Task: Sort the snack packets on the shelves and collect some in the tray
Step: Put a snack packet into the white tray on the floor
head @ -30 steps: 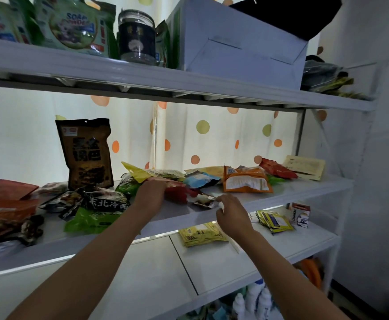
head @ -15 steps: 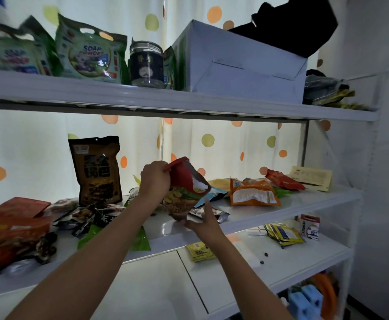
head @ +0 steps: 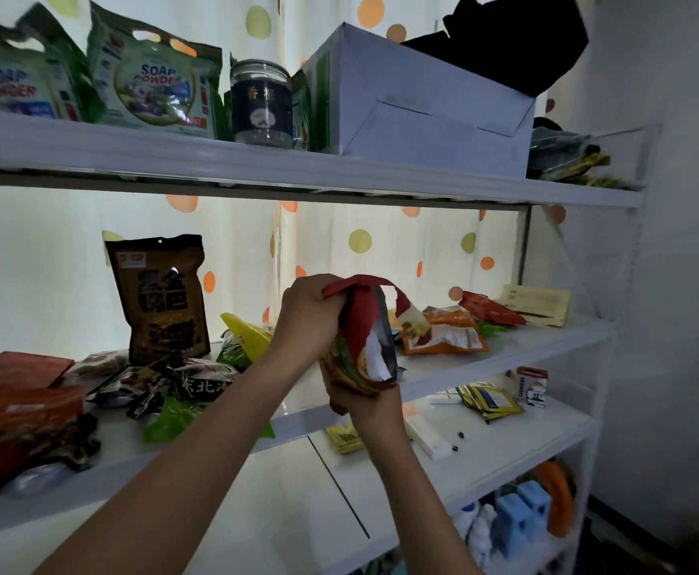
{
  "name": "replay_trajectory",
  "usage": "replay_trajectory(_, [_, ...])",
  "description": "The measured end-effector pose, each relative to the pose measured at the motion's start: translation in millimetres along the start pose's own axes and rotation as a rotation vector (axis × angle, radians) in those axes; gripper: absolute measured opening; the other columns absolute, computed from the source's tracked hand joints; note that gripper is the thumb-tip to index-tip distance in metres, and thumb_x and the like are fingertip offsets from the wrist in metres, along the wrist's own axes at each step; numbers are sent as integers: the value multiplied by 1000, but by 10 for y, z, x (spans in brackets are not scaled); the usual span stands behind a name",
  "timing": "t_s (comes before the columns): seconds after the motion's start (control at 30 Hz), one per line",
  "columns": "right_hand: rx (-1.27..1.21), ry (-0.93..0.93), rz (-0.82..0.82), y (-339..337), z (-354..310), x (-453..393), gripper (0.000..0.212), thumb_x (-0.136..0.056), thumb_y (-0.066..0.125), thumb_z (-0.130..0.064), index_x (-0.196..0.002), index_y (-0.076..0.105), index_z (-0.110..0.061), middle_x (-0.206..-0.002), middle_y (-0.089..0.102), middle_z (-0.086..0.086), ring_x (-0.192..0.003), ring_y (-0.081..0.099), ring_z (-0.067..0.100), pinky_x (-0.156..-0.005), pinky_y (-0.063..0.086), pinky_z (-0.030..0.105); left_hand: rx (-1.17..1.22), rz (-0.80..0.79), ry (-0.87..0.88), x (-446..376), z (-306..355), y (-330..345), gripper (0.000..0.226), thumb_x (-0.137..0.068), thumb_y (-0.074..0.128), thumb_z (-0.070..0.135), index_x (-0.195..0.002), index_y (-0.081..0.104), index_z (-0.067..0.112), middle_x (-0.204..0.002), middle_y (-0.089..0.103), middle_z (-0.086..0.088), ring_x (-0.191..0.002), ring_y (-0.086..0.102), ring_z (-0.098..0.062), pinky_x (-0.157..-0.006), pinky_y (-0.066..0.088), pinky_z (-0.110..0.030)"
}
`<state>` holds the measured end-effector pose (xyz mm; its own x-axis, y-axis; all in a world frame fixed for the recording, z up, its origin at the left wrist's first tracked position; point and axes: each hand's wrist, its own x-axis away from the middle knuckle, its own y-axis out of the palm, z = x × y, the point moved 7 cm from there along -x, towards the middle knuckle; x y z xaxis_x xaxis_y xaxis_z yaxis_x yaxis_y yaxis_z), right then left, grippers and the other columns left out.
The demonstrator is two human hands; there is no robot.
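A red snack packet (head: 364, 338) hangs upright in front of the middle shelf (head: 517, 346). My left hand (head: 308, 311) grips its top edge. My right hand (head: 364, 402) supports it from below, mostly hidden behind the packet. On the middle shelf lie an orange packet (head: 443, 332), a red packet (head: 488, 311), a tall brown pouch (head: 161, 296) standing upright, green and dark packets (head: 198, 383) and orange-red packs (head: 16, 404) at the left. No tray is visible.
The top shelf (head: 256, 163) carries soap powder bags (head: 152, 93), a dark jar (head: 261, 103) and a white box (head: 426, 114). The lower shelf (head: 546, 429) has yellow sachets (head: 490, 402) and a small carton (head: 532, 385). Bottles and blue items (head: 517, 516) stand at the bottom right. A wall is at the right.
My left hand picked the red packet up off the middle shelf and raised it upright. My right hand came up under it. The view tilted upward.
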<state>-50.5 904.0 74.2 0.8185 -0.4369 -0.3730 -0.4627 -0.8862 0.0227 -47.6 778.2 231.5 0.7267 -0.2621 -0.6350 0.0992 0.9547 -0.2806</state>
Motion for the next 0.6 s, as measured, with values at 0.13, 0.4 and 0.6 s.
replay_trajectory(0.13, [1,22,27,-211,7,198,44,-67,85,-7,-100,56,-6,-88,59,10,-59,53,-3,-58,45,9,102,-58,-19,156,-41,32,26,-86,54,19,-83,67,-4,-84,67,-25,-72,61,-38,-72,53,-52])
replay_trajectory(0.4, [-9,-25,145,-675,-228,762,65,-61,91,-20,-117,60,-24,-109,64,-12,-104,61,11,-90,50,25,203,-288,15,469,31,243,25,-88,67,10,-78,72,32,-68,71,16,-65,66,2,-64,53,-21])
replay_trajectory(0.6, [-119,148,194,-1106,-49,1248,37,-74,82,-4,-109,71,-10,-109,74,9,-104,70,27,-96,54,47,308,-462,-24,801,-100,709,22,-83,75,18,-94,68,36,-90,70,22,-82,65,11,-75,50,-12])
